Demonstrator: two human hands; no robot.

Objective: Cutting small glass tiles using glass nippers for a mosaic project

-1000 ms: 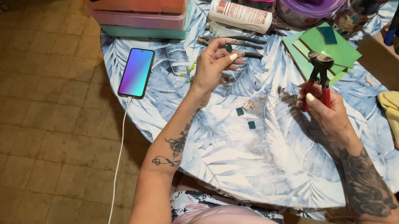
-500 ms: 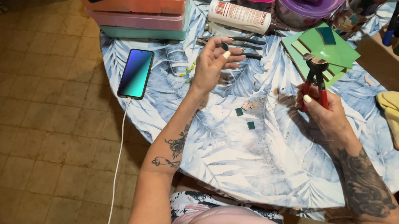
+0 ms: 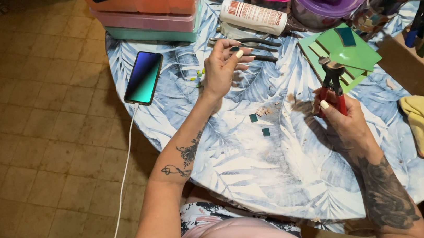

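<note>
From the head view we see our left hand [image 3: 221,70] raised over the bench [image 3: 260,182], its fingers [image 3: 239,54] pinched shut on a small dark tile piece [image 3: 234,49]. Our right hand [image 3: 342,121] wraps closed around the red handles of the nippers [image 3: 333,79], whose head points up beside the green tile sheets [image 3: 344,53]. Two small dark tile squares [image 3: 259,124] lie on the leaf-print cloth between our hands. A phone [image 3: 143,77] rests near the bench edge, well left.
</note>
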